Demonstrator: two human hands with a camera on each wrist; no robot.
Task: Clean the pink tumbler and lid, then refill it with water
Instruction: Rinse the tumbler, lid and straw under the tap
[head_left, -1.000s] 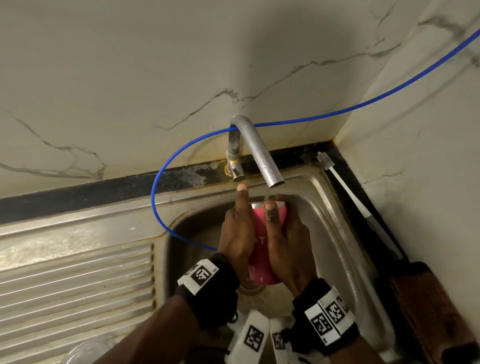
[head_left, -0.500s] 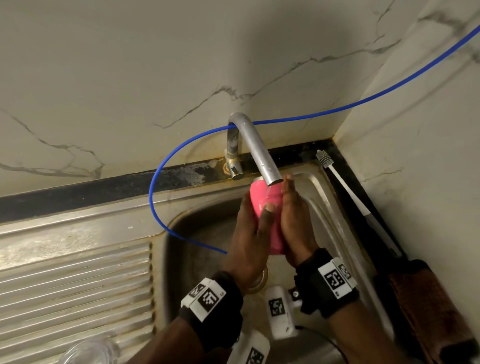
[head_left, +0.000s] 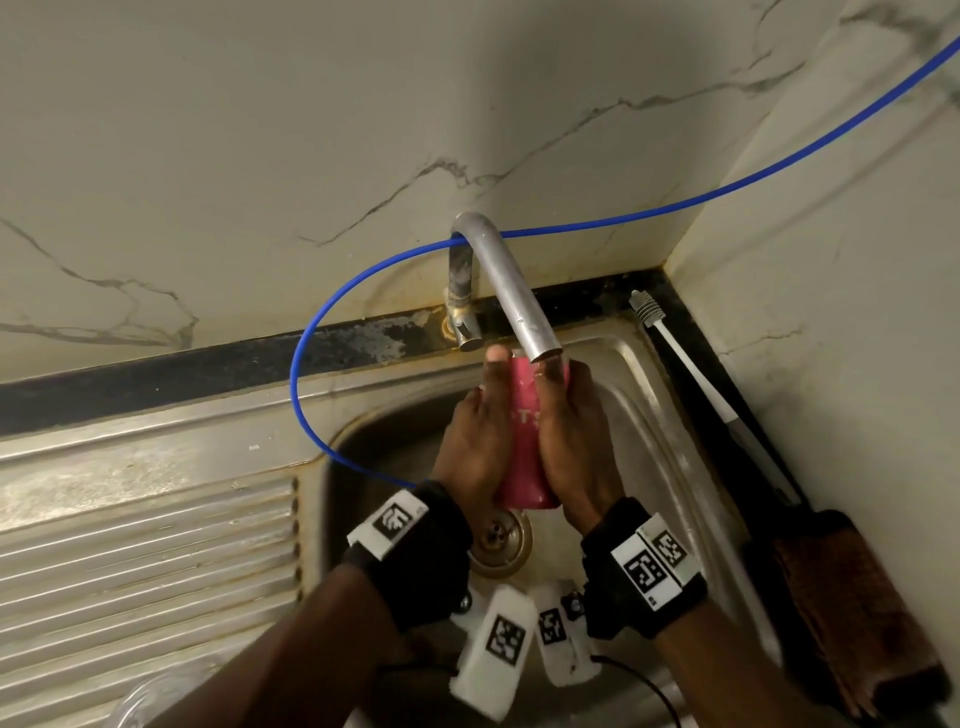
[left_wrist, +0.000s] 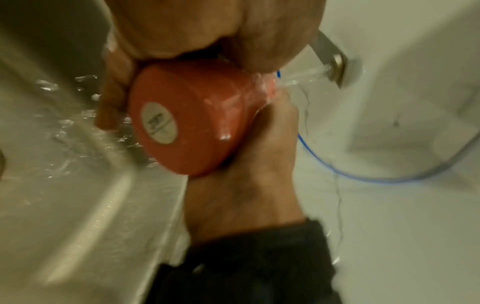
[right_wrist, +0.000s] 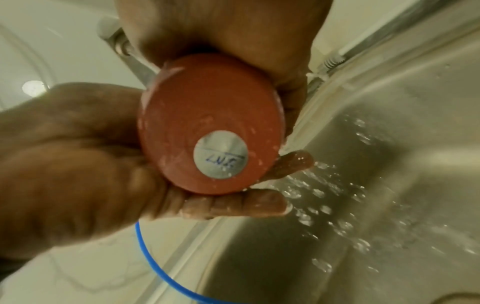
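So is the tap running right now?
On. Water streams from the tap spout onto the pink tumbler and splashes in the sink.

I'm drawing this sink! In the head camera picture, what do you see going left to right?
Ribbed draining board → left hand → pink tumbler → right hand → white brush → brown scrubber.

— Any writing on the pink tumbler (head_left: 524, 431)?
— Pale letters "TS" between the two hands; the rest is covered.
— And its base?
— A round sticker (right_wrist: 220, 153) with blue handwriting, unreadable.
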